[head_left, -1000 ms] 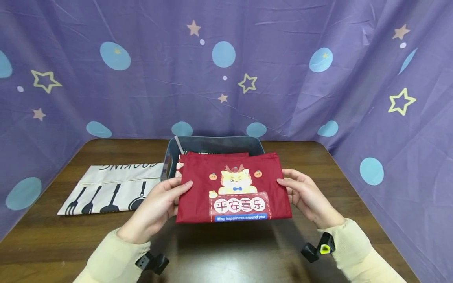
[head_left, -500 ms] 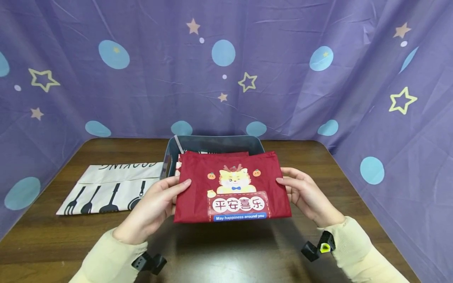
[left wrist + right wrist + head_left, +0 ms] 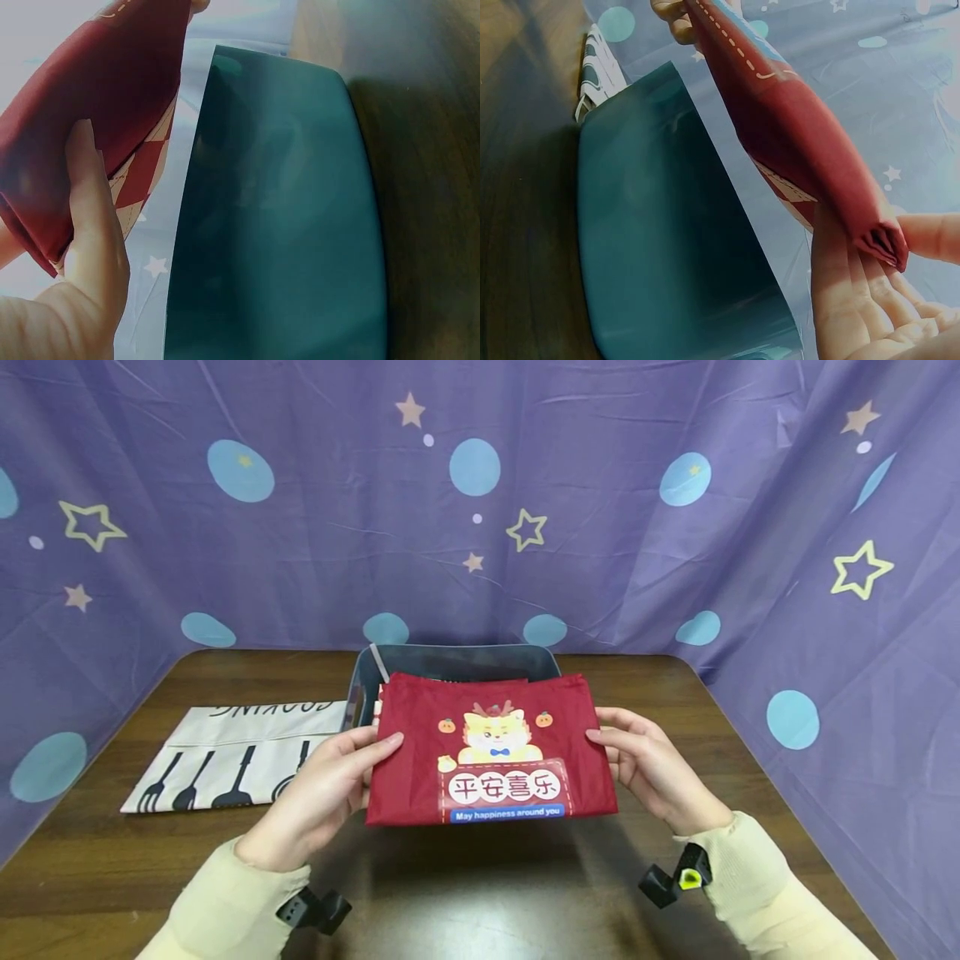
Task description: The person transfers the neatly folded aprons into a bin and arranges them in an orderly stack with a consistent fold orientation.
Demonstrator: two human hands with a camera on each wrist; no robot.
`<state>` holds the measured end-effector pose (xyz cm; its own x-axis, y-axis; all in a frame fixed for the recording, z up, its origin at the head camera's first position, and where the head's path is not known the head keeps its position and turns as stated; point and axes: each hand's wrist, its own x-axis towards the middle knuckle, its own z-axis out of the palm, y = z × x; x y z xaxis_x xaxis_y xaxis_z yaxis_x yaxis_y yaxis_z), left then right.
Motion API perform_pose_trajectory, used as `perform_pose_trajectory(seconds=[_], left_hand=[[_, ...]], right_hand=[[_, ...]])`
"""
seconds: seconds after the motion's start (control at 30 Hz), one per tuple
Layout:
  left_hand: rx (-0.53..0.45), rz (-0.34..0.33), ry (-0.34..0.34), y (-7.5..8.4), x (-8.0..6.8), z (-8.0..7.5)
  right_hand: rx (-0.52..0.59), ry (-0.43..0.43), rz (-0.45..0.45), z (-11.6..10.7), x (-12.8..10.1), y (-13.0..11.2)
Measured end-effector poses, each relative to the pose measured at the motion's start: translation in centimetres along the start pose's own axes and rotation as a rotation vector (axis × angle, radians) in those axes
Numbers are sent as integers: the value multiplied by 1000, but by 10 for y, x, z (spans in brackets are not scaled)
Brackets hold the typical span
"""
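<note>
A folded red cloth (image 3: 408, 777) with a printed cartoon animal and lettering is held up in front of a dark teal bin (image 3: 480, 662). My left hand (image 3: 322, 789) pinches its left edge, thumb on the printed face. At the opposite edge my right hand (image 3: 654, 770) grips it, the fingers going behind and the thumb in front. The right wrist view shows the cloth's stacked layers between thumb and fingers of the right hand (image 3: 877, 300). In both wrist views a red-and-cream checked piece (image 3: 139, 176) shows behind the red cloth; the bin (image 3: 277, 210) stands below it.
A folded white cloth (image 3: 202, 743) printed with black kitchen utensils and the word COOKING lies on the brown table (image 3: 480, 893), left of the bin. Something patterned shows inside the bin, mostly hidden by the red cloth. A purple curtain (image 3: 600, 527) hangs behind and beside the table.
My hands have drifted slightly left and up with the red cloth, and the head view has tilted a little. Both hands keep their hold; the white cloth and bin stay put.
</note>
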<state>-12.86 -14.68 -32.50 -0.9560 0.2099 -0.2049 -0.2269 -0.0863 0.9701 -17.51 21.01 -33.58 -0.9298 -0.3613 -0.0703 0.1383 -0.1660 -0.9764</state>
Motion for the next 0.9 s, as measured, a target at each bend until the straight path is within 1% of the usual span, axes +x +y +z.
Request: perform_pose_trajectory(seconds=[0.17,0.63,0.9], left_hand=[[-9,13,-7,1,2,0],[-42,12,1,3,5,4],[-29,12,16,8,7,3]], right_hand=[[-9,4,-8,1,1,-3],[3,40,-17,0,5,-9],[-2,37,-11,0,11,-12]])
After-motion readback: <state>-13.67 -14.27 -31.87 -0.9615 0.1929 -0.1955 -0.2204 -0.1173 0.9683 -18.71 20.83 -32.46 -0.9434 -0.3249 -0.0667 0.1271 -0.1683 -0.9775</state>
